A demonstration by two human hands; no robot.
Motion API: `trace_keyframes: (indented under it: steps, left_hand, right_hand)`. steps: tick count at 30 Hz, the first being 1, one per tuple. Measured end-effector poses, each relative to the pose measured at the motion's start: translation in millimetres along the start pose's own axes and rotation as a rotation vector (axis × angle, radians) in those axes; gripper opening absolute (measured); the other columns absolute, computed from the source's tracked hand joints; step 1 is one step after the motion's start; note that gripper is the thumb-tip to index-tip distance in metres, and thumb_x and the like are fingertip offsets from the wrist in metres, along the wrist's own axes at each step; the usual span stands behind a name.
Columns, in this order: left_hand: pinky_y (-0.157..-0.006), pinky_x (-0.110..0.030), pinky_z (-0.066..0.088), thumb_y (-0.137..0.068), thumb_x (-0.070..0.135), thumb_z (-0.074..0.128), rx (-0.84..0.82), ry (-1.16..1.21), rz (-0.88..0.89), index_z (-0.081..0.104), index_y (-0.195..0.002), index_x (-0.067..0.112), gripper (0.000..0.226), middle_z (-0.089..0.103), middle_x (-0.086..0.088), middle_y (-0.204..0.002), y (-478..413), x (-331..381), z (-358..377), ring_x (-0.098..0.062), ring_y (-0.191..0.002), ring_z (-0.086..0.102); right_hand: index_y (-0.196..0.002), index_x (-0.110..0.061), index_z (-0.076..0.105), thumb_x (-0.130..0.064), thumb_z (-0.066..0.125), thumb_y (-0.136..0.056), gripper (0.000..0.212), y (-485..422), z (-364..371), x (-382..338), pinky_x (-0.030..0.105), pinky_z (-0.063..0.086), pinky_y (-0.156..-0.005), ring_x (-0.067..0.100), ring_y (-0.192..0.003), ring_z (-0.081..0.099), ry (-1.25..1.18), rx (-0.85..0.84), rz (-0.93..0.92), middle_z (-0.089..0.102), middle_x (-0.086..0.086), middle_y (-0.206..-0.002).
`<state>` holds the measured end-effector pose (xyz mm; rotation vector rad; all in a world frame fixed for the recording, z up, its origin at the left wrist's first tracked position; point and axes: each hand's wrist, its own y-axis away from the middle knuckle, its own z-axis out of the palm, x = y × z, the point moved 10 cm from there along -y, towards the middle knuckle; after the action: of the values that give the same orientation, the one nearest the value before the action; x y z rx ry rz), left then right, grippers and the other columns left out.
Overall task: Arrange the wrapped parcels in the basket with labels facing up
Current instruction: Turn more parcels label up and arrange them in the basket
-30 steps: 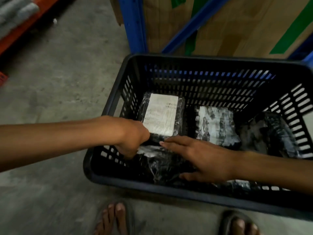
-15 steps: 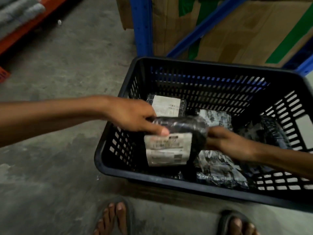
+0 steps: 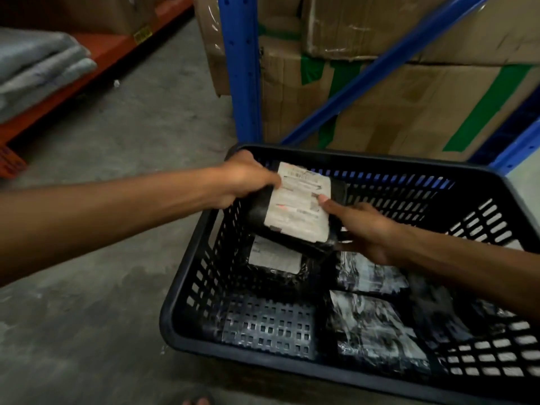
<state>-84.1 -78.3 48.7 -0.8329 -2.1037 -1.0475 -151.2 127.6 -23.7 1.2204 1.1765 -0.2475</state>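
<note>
Black basket (image 3: 496, 197) on the floor holds wrapped parcels. One parcel (image 3: 295, 211) is lifted over its far left corner, white label (image 3: 298, 206) up, print too blurred to read. Left hand (image 3: 245, 179) and right hand (image 3: 365, 229) grip pinches its opposite edges.

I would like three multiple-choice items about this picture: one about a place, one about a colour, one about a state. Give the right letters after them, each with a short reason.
1. Where is the bare patch of the basket floor?
A. near left corner
B. far right corner
C. middle

2. What colour is the basket?
A. red
B. black
C. white

3. How is the held parcel?
A. lying on the floor, label down
B. resting on the rim
C. lifted by both hands, label up

Answers:
1. A, the grid shows there with no parcel on it.
2. B, its rim and walls are black.
3. C, the left hand and the right hand grip it above the labelled parcel below.
</note>
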Motion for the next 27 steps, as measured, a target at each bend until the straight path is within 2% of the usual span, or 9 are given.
trace_keyframes:
  steps: [3, 6, 10, 12, 14, 16, 20, 23, 27]
  left_hand:
    - [-0.062, -0.022, 0.046, -0.077, 0.021, 0.078, 0.029, -0.268, -0.034, 0.063, -0.122, 0.007, 0.05, 0.068, -0.007, -0.117, -6.1, -16.8, -0.5, -0.019, -0.095, 0.062]
    - [-0.087, -0.027, 0.048, -0.083, 0.02, 0.072, -0.168, -0.532, -0.044, 0.054, -0.136, 0.012, 0.057, 0.06, -0.003, -0.132, -3.8, -38.5, 33.0, -0.019, -0.11, 0.058]
    - [-0.122, -0.039, 0.019, -0.101, 0.027, 0.046, -0.267, -0.907, -0.084, -0.002, -0.159, 0.01, 0.077, -0.006, -0.018, -0.165, -2.1, -50.8, 68.6, -0.036, -0.152, 0.009]
    - [-0.123, -0.039, 0.016, -0.101, 0.031, 0.044, -0.279, -0.994, -0.061, -0.007, -0.158, 0.007, 0.08, -0.012, -0.021, -0.164, -0.2, -44.2, 67.6, -0.037, -0.152, 0.004]
    - [-0.124, -0.04, 0.015, -0.098, 0.035, 0.046, -0.261, -1.089, 0.107, -0.007, -0.157, 0.002, 0.086, -0.012, -0.022, -0.164, 9.6, -29.1, 69.2, -0.035, -0.153, -0.002]
    - [-0.124, -0.039, 0.016, -0.095, 0.033, 0.049, -0.255, -1.151, 0.428, 0.0, -0.157, 0.002, 0.085, -0.005, -0.02, -0.165, 34.4, -7.5, 87.3, -0.03, -0.154, 0.001]
    - [-0.086, -0.033, 0.059, -0.09, 0.032, 0.054, -0.479, -1.017, 0.837, 0.038, -0.149, 0.012, 0.064, 0.063, -0.011, -0.131, 103.7, 2.8, 153.4, -0.015, -0.103, 0.068]
    - [-0.063, -0.033, 0.059, -0.089, 0.029, 0.061, -0.725, -1.092, 0.712, 0.043, -0.142, 0.007, 0.059, 0.067, -0.004, -0.087, 125.8, -27.7, 200.5, -0.014, -0.072, 0.064]
    - [-0.08, -0.038, 0.059, -0.09, 0.013, 0.056, -0.762, -1.189, 0.42, 0.041, -0.143, -0.007, 0.059, 0.065, -0.023, -0.117, 100.3, -57.1, 234.5, -0.033, -0.103, 0.065]
  right_hand:
    - [-0.112, -0.007, 0.068, -0.042, 0.07, -0.087, 0.044, -8.6, 29.0, 7.4, 0.03, 0.06, -0.048, 0.014, -0.063, 0.073, 0.081, -0.071, 0.004, 0.075, 0.002, -0.085]
    - [-0.119, -0.012, 0.068, -0.039, 0.071, -0.087, 0.041, -21.1, 47.1, 15.9, 0.043, 0.062, -0.081, 0.024, -0.094, 0.071, 0.324, -0.048, -0.023, 0.075, 0.004, -0.106]
    - [-0.143, -0.016, 0.05, -0.055, 0.065, -0.084, 0.072, -27.6, 53.4, 19.1, 0.042, 0.038, -0.114, 0.033, -0.139, 0.04, 0.678, -0.043, 0.0, 0.043, 0.013, -0.153]
    - [-0.136, -0.014, 0.055, -0.044, 0.071, -0.085, 0.062, -24.0, 40.1, 3.6, 0.034, 0.048, -0.102, 0.026, -0.123, 0.055, 0.64, -0.064, -0.012, 0.049, 0.013, -0.148]
    - [-0.13, -0.013, 0.059, -0.03, 0.071, -0.088, 0.047, -13.3, 17.6, -13.8, 0.023, 0.049, -0.086, 0.018, -0.103, 0.061, 0.682, -0.08, -0.094, 0.06, 0.009, -0.138]
    - [-0.141, -0.017, 0.052, -0.031, 0.066, -0.091, 0.054, 7.1, 0.3, -22.9, 0.024, 0.043, -0.098, 0.021, -0.121, 0.056, 1.042, -0.153, -0.216, 0.054, 0.006, -0.145]
    - [-0.156, -0.03, 0.026, -0.033, 0.067, -0.088, 0.079, 56.2, -34.2, 14.7, 0.03, 0.039, -0.11, 0.023, -0.138, 0.045, 1.67, -0.35, -0.342, 0.044, 0.004, -0.155]
    - [-0.158, -0.029, 0.014, -0.027, 0.063, -0.087, 0.086, 84.2, -56.8, 67.1, 0.032, 0.035, -0.115, 0.021, -0.146, 0.034, 1.821, -0.494, -0.215, 0.026, 0.003, -0.164]
    - [-0.159, -0.015, 0.003, -0.021, 0.062, -0.09, 0.091, 75.7, -73.0, 88.6, 0.04, 0.037, -0.115, 0.023, -0.151, 0.021, 1.87, -0.406, -0.219, 0.007, 0.008, -0.167]
